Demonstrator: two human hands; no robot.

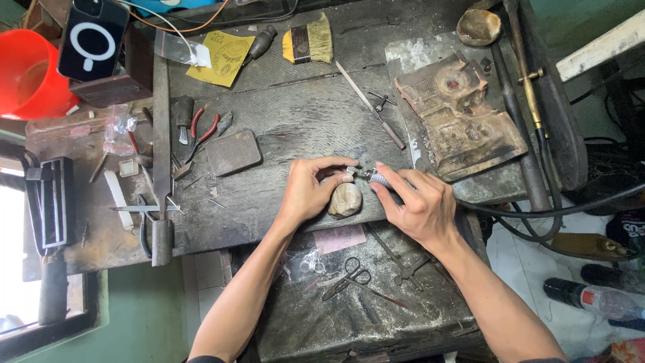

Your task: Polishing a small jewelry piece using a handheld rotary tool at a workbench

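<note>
One view only, worn on my head, looking almost straight down at the workbench point(302, 121) from close above. Both my forearms enter from the bottom edge; the bench fills the centre, floor showing at left and right margins.

Soft, even daylight fills the frame, bright enough to read the grain of the dark workbench point(302, 121). The strongest light comes from the window point(13, 255) at the lower left edge, where the glass is blown out to white. Shadows are faint and short, lying close under the hands and tools. The orange bucket point(30, 74) at upper left glows strongly. Focus is sharp in the centre; the corners soften and straight edges bow slightly, as a wide lens gives. No motion blur shows.
</note>
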